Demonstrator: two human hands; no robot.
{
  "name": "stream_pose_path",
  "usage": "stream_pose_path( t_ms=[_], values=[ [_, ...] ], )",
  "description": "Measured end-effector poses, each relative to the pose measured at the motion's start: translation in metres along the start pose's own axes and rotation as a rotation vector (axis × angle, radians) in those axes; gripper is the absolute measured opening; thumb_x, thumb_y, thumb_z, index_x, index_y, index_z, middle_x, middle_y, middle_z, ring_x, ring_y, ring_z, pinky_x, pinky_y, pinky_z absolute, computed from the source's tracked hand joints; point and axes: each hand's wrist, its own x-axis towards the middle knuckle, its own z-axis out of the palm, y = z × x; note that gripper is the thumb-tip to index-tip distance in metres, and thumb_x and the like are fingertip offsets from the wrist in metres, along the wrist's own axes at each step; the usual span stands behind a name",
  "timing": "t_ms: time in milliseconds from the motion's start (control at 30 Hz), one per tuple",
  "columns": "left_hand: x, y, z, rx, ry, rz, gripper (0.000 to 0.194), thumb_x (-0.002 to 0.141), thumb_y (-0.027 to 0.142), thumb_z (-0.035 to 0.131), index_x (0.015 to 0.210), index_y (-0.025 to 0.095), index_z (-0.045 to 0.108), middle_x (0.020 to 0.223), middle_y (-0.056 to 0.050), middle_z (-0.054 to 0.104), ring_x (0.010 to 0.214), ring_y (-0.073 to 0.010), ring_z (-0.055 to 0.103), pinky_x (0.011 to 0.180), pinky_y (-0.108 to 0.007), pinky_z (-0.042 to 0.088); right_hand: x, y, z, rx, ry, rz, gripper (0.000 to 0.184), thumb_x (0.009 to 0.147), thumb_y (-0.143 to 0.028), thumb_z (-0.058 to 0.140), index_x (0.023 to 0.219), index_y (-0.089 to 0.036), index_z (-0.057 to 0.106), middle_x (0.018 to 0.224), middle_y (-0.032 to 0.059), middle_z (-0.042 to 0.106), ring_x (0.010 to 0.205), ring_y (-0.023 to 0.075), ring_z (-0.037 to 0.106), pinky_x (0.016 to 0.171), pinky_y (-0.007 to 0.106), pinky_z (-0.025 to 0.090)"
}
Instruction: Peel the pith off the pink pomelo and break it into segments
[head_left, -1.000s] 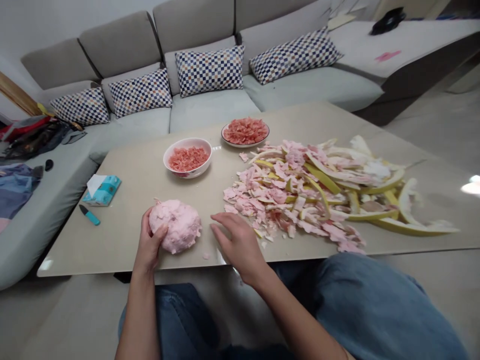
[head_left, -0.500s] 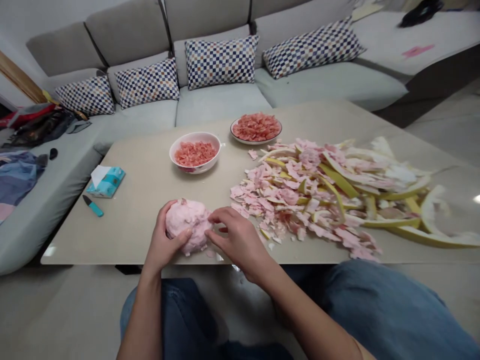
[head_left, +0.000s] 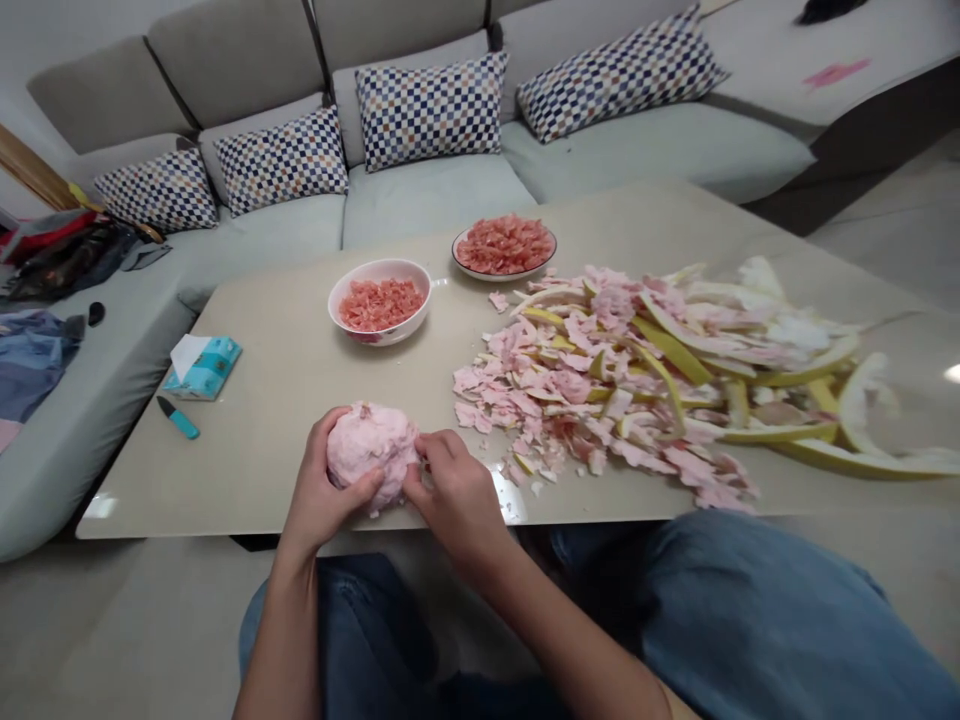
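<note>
A peeled pomelo, still coated in pale pink pith, is held just above the front edge of the table. My left hand wraps its left side, with the thumb across the front. At the fruit's right side my right hand pinches the pith between thumb and bent fingers; the exact bit in the pinch is hidden. Torn pith and yellow-green peel lie in a wide heap to the right. Behind the fruit stands a white bowl of pink pomelo flesh, and beyond it a dark-rimmed plate heaped with more.
On the table's left lie a blue tissue pack and a teal-handled knife. The glossy table ends just before my knees. A grey sofa with checkered cushions runs along the far side.
My right hand has closed in on the pomelo's right side, its fingers more bent and pressed together. The left hand keeps its hold. The view has shifted slightly.
</note>
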Motion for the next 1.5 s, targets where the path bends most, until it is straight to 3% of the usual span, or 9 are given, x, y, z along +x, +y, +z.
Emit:
stream_pose_path(
  t_ms=[200,433,833,1000,1133,1233,1300,1400,1500],
  values=[
    [-0.002,0.0,0.001,0.044,0.009,0.034,0.07,0.071,0.033,0.078,0.134,0.027,0.047,0.136,-0.007,0.05,0.128,-0.0273,0.049,0.111,-0.041,0.039,0.005,0.007,-0.002,0.072,0.061,0.022,0.017,0.085,-0.007,0.053,0.084,-0.017,0.067,0.084,0.0075,0.069,0.077,0.0198,0.068,0.072,0.03,0.054],
    [-0.003,-0.002,0.003,-0.01,0.04,0.007,0.072,0.069,0.034,0.079,0.133,0.026,0.047,0.136,-0.008,0.05,0.127,-0.0282,0.051,0.109,-0.041,0.041,-0.001,0.007,-0.009,0.291,-0.05,0.185,0.022,0.085,-0.018,0.061,0.107,-0.016,0.067,0.101,0.0088,0.073,0.074,0.0173,0.07,0.071,0.03,0.057],
    [-0.002,-0.003,0.005,0.005,0.062,0.006,0.071,0.069,0.034,0.079,0.133,0.026,0.049,0.136,-0.008,0.05,0.128,-0.0287,0.05,0.11,-0.042,0.04,0.008,0.016,0.007,0.225,0.031,0.237,0.015,0.079,-0.012,0.056,0.076,-0.019,0.069,0.069,0.0033,0.072,0.061,0.0172,0.065,0.061,0.026,0.048],
    [-0.002,-0.004,0.007,-0.05,0.083,0.002,0.072,0.069,0.038,0.079,0.133,0.026,0.048,0.137,-0.008,0.049,0.127,-0.0284,0.051,0.11,-0.041,0.04,0.019,0.038,-0.025,0.28,0.016,0.212,0.02,0.089,-0.023,0.056,0.092,-0.018,0.075,0.069,0.0026,0.074,0.059,0.0176,0.067,0.065,0.029,0.053],
    [-0.002,-0.004,0.006,-0.074,0.062,-0.043,0.074,0.069,0.038,0.079,0.134,0.027,0.047,0.138,-0.008,0.048,0.129,-0.0291,0.05,0.112,-0.043,0.038,0.033,0.057,-0.07,-0.108,0.213,0.114,0.032,0.091,-0.019,0.049,0.113,-0.018,0.072,0.103,0.0129,0.074,0.089,0.0265,0.069,0.082,0.041,0.054],
    [-0.001,-0.006,0.004,-0.072,0.062,-0.057,0.074,0.068,0.037,0.08,0.134,0.027,0.048,0.138,-0.008,0.048,0.13,-0.0296,0.049,0.113,-0.043,0.037,0.038,0.058,-0.087,-0.349,0.292,0.057,0.041,0.089,-0.014,0.049,0.127,-0.012,0.065,0.13,0.0237,0.06,0.111,0.0355,0.06,0.092,0.054,0.05],
    [-0.001,-0.006,0.004,-0.066,0.064,-0.055,0.074,0.068,0.037,0.081,0.134,0.027,0.049,0.139,-0.008,0.048,0.131,-0.0297,0.049,0.114,-0.044,0.036,0.035,0.051,-0.084,-0.308,0.285,-0.008,0.038,0.091,-0.017,0.051,0.127,-0.011,0.064,0.128,0.0236,0.061,0.114,0.0354,0.059,0.095,0.055,0.049],
    [-0.001,-0.007,0.004,-0.068,0.058,-0.046,0.075,0.068,0.037,0.081,0.135,0.028,0.048,0.139,-0.008,0.049,0.131,-0.0298,0.048,0.114,-0.044,0.036,0.023,0.029,-0.063,-0.074,0.157,-0.11,0.027,0.094,-0.022,0.055,0.117,-0.019,0.068,0.111,0.0131,0.071,0.105,0.0279,0.064,0.094,0.045,0.053],
    [-0.002,-0.007,0.003,-0.068,0.043,-0.027,0.074,0.069,0.036,0.081,0.135,0.029,0.048,0.14,-0.007,0.048,0.132,-0.0293,0.049,0.113,-0.043,0.037,0.013,0.006,-0.039,0.056,0.047,-0.092,0.025,0.09,-0.025,0.064,0.114,-0.02,0.068,0.108,0.0103,0.072,0.102,0.0259,0.066,0.091,0.04,0.054]
  ],
)
